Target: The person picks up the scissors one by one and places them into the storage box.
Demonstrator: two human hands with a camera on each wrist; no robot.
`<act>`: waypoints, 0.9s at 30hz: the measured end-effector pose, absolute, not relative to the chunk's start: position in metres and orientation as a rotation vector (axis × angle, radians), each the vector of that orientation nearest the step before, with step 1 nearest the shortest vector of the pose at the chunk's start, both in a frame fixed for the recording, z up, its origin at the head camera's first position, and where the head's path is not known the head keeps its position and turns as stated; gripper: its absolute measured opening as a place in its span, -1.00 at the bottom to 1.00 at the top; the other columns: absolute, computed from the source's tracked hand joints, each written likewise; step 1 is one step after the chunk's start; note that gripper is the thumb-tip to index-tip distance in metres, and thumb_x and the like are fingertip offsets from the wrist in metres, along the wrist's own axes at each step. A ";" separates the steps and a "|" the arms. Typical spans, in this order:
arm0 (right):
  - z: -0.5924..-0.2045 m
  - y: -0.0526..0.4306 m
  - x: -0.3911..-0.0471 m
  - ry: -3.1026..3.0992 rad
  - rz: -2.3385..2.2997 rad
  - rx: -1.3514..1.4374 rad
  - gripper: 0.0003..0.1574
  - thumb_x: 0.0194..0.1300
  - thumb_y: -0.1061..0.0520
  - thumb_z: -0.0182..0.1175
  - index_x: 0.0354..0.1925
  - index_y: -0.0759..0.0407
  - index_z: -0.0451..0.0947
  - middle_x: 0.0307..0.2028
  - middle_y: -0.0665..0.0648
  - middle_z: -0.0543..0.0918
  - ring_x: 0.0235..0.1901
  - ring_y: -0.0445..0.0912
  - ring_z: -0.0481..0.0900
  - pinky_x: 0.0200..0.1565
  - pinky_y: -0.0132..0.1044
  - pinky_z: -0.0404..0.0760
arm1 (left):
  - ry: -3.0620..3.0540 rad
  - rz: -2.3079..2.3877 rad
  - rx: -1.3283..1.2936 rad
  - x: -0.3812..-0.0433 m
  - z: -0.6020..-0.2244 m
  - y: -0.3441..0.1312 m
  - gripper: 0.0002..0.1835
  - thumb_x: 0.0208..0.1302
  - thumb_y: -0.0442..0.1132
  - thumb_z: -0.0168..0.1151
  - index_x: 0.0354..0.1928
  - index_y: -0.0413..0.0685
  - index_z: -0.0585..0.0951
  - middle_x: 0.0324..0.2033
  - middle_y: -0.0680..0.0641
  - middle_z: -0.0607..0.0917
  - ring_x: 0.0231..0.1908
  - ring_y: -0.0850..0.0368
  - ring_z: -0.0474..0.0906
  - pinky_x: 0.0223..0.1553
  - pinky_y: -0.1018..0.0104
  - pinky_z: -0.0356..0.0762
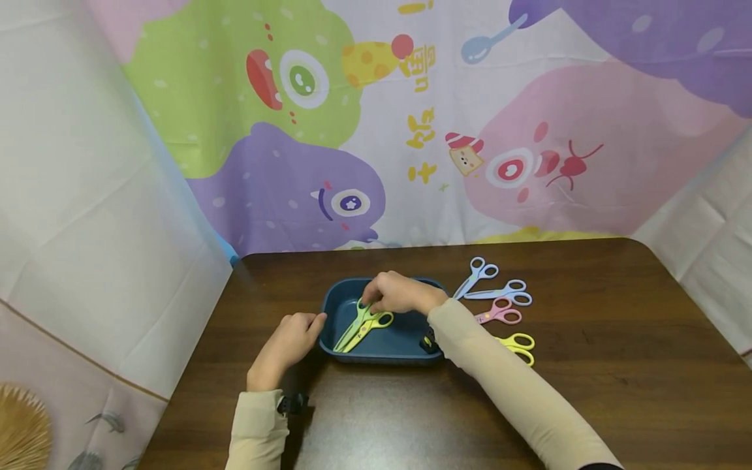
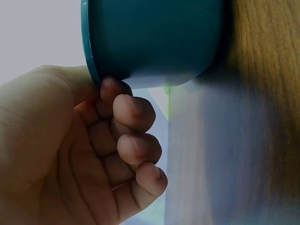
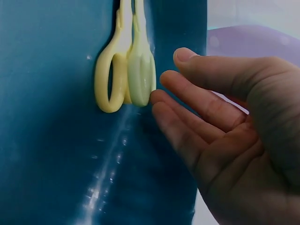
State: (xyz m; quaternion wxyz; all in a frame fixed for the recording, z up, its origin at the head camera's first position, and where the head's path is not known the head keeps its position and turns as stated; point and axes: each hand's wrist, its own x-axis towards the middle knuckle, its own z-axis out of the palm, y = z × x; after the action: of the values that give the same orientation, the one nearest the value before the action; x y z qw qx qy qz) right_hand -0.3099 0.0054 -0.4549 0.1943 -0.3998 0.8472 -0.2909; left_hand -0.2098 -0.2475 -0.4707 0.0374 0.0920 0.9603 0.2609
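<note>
Left hand (image 1: 294, 339) pinches the tray (image 1: 405, 339)'s left rim. Right hand (image 1: 396, 292), fingers parted, gripping nothing, is at green scissors (image 1: 354, 326) beside yellow scissors (image 1: 363, 331), tips toward the tray's near-left corner; contact unclear. Sleeve (image 1: 482, 352) partly hides pink scissors (image 1: 495, 313).

A curtained booth, judging by cartoon-printed cloth (image 1: 399, 124) and pale sheets (image 1: 100, 196) walling a brown table (image 1: 623, 339)

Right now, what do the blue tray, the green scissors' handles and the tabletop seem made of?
Blue tray: probably plastic, glossy, with rounded corners and bright highlights.
Green scissors' handles: likely satin plastic, evenly coloured, smoothly rounded.
Tabletop: wood or laminate, slightly shiny; brown grain and soft glare show.
</note>
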 end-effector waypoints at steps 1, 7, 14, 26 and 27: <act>-0.454 0.006 -0.309 2.366 -0.823 -1.121 -0.68 0.36 0.30 0.33 0.08 0.28 0.71 0.01 0.19 0.78 -0.03 -0.07 0.74 0.02 -0.26 0.69 | 2.948 0.802 0.279 -0.209 -0.470 -0.247 -0.49 0.64 -0.12 -0.02 -0.62 -0.03 0.35 -0.69 0.06 0.25 -0.63 0.18 0.17 -0.46 0.27 0.24; -0.442 0.015 -0.307 2.343 -0.847 -1.127 -0.65 0.38 0.28 0.32 0.12 0.29 0.68 0.04 0.22 0.76 0.00 -0.07 0.73 0.04 -0.27 0.67 | 2.946 0.795 0.270 -0.209 -0.471 -0.247 -0.49 0.64 -0.12 -0.04 -0.62 -0.03 0.35 -0.69 0.06 0.27 -0.63 0.18 0.19 -0.46 0.27 0.25; -0.424 0.030 -0.305 2.365 -0.831 -1.164 -0.65 0.40 0.23 0.32 0.13 0.27 0.68 0.03 0.21 0.76 -0.01 -0.09 0.72 0.05 -0.27 0.67 | 2.936 0.799 0.272 -0.209 -0.469 -0.247 -0.49 0.65 -0.11 -0.06 -0.61 -0.04 0.36 -0.68 0.04 0.27 -0.63 0.17 0.20 -0.44 0.27 0.26; -0.387 0.066 -0.304 2.509 -0.809 -1.143 -0.69 0.44 0.10 0.31 0.10 0.12 0.70 -0.02 0.08 0.78 -0.02 -0.09 0.72 0.07 -0.15 0.67 | 2.960 0.751 0.293 -0.209 -0.468 -0.247 -0.54 0.66 -0.11 -0.07 -0.53 -0.05 0.44 -0.63 0.02 0.32 -0.56 0.13 0.31 -0.35 0.21 0.33; -0.385 0.070 -0.303 2.518 -0.815 -1.131 -0.69 0.44 0.10 0.31 0.10 0.12 0.70 -0.03 0.08 0.78 -0.03 -0.08 0.72 0.07 -0.14 0.68 | 2.960 0.752 0.294 -0.208 -0.468 -0.247 -0.54 0.66 -0.11 -0.07 -0.53 -0.06 0.44 -0.63 0.02 0.32 -0.56 0.13 0.30 -0.36 0.21 0.33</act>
State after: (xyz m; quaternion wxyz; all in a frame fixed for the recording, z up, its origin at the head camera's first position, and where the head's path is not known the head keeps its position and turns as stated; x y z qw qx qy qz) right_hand -0.3034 0.0699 -0.3853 0.1311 -0.3896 0.8673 -0.2806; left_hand -0.2084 -0.2468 -0.4682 0.0366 0.0958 0.9641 0.2450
